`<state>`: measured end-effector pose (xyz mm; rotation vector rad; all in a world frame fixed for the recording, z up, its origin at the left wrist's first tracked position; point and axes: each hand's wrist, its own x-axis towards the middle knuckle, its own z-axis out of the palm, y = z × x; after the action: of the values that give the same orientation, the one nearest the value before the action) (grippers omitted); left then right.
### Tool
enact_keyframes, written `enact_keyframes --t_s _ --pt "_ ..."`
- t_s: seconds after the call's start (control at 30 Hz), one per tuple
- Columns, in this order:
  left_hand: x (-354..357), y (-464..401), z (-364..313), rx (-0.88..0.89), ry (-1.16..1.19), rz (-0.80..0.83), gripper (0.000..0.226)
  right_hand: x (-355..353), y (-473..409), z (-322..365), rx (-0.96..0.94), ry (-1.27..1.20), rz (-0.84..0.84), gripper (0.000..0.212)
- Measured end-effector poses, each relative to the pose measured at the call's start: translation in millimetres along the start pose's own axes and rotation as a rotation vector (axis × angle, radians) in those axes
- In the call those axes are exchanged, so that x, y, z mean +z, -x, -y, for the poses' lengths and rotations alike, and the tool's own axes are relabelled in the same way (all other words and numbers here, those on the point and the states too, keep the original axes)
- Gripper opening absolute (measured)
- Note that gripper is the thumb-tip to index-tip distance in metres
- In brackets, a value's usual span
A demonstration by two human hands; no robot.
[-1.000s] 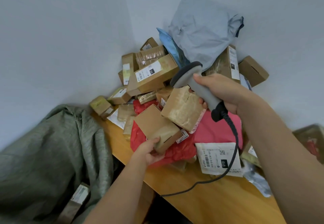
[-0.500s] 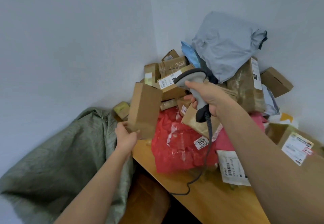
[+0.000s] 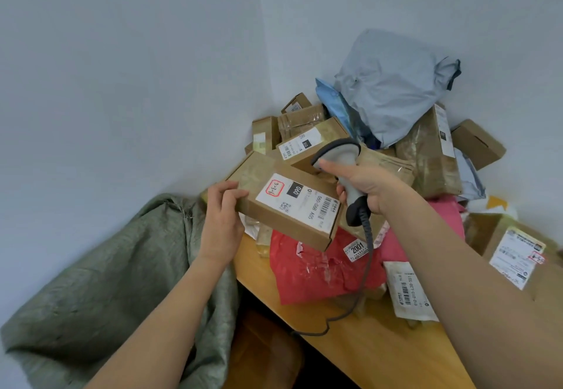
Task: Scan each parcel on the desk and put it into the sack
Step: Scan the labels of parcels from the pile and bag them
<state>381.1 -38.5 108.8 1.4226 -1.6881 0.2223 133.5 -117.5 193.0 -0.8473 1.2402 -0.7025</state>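
Head view. My left hand (image 3: 224, 218) grips a flat cardboard parcel (image 3: 286, 202) by its left end, thumb curled over the top edge and fingers (image 3: 213, 196) wrapped along the near side; the parcel is held in the air above the worktop's (image 3: 380, 349) left edge, its white shipping label (image 3: 300, 204) turned up toward the camera, barcode at the right end. My right hand (image 3: 370, 187) is closed round the grey handle of a barcode scanner (image 3: 342, 172), index finger lying on the front of the handle under the head; the scanner head sits just above and to the right of the parcel's far corner, its window facing down toward the label. A dark cable (image 3: 362, 272) hangs from the handle base and trails across the worktop. Beyond both sets of fingers a heap of brown boxes (image 3: 310, 144) fills the corner, topped by a grey plastic mailer (image 3: 393, 83). Below the right fingers lie a red mailer (image 3: 313, 269) and a pink one (image 3: 441, 221). To the left of the left fingers, beside the worktop, slumps the green woven sack (image 3: 122, 269), part of it hidden by my left forearm.
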Motion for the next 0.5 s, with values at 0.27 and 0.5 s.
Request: enact_keyframes --t_s 0.27,0.5 --pt "2.1 -26.0 -3.7 0.143 0.03 -0.033 0.07 -14.8 5.1 3.0 0.051 0.249 0.032 0.03" --pt "-11.7 -43.9 -4.0 0.088 0.072 -0.068 0.037 -27.7 10.3 -0.8 0.095 0.232 0.098 0.037"
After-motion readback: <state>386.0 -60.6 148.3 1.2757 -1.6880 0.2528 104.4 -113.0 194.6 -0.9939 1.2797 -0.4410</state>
